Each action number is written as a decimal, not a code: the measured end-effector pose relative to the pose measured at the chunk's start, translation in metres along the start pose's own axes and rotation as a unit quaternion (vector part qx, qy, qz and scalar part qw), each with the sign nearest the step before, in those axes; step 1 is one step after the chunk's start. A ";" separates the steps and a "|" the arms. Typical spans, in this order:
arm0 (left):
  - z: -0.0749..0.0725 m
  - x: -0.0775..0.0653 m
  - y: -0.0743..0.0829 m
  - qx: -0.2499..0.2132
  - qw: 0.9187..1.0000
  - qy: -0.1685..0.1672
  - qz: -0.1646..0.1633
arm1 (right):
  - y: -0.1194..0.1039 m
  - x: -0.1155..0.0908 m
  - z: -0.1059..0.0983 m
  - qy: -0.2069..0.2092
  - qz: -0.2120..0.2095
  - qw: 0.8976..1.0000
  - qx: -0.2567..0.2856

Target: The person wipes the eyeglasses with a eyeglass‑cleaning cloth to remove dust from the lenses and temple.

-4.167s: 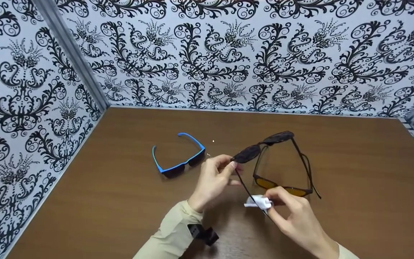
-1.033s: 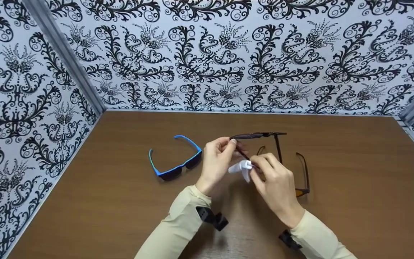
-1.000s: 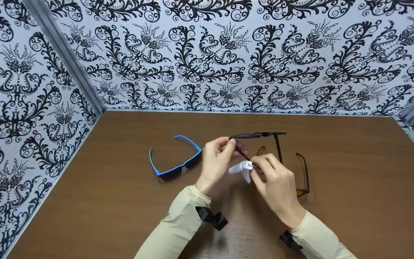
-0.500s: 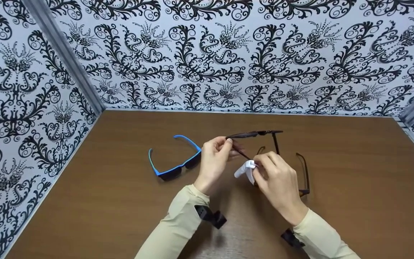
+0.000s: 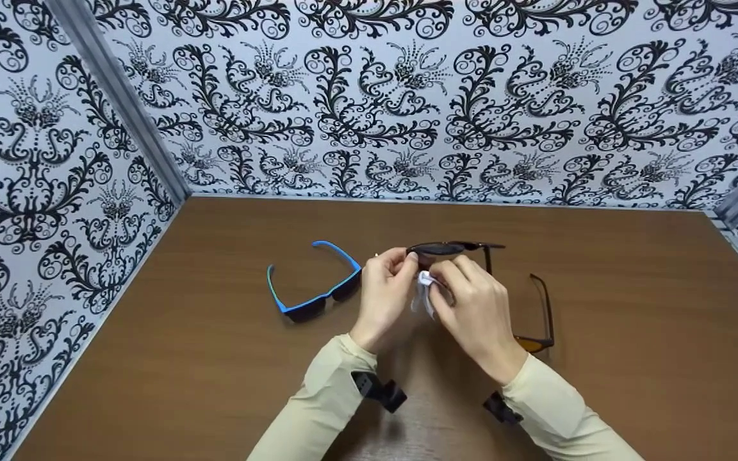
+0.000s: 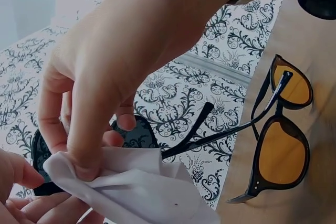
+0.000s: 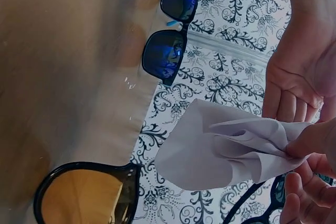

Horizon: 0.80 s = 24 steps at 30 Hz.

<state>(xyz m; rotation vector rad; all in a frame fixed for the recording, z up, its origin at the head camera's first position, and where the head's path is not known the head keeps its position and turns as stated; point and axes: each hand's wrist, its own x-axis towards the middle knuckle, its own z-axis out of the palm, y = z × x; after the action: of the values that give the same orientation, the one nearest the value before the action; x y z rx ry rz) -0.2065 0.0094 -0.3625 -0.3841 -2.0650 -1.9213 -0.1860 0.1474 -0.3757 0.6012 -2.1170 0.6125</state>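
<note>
In the head view, my left hand point(image 5: 385, 291) grips a corner of the black sunglasses point(image 5: 439, 248), holding them above the table. A white cloth point(image 5: 425, 279) is pinched in my right hand point(image 5: 476, 307), close to the left fingers and over the near temple arm. The left wrist view shows the cloth point(image 6: 152, 192) folded under the right thumb, with a dark lens point(image 6: 137, 134) behind it. In the right wrist view the cloth point(image 7: 194, 148) fans out from the right fingertips. Part of the temple is hidden by cloth and fingers.
Blue-framed sunglasses point(image 5: 308, 302) lie unfolded on the brown table point(image 5: 215, 371), left of my hands. Glasses with amber lenses point(image 6: 283, 153) lie to the right, partly hidden behind my right arm in the head view. Patterned wall panels point(image 5: 407, 96) enclose the back and sides.
My right hand has moved with the cloth along the temple arm, leftward to near my left hand. Since the earliest frame, the black sunglasses have been tilted so the lenses appear narrower.
</note>
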 end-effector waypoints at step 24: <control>-0.019 0.003 -0.008 -0.082 0.997 0.009 -0.011 | -0.006 0.005 0.018 -0.021 0.023 0.998 0.057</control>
<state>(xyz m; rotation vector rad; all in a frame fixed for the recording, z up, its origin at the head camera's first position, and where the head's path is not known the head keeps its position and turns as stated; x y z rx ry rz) -0.2118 -0.0100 -0.3671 -0.3797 -1.9129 -2.1063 -0.1955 0.1305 -0.3797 0.6354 -2.1499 0.7573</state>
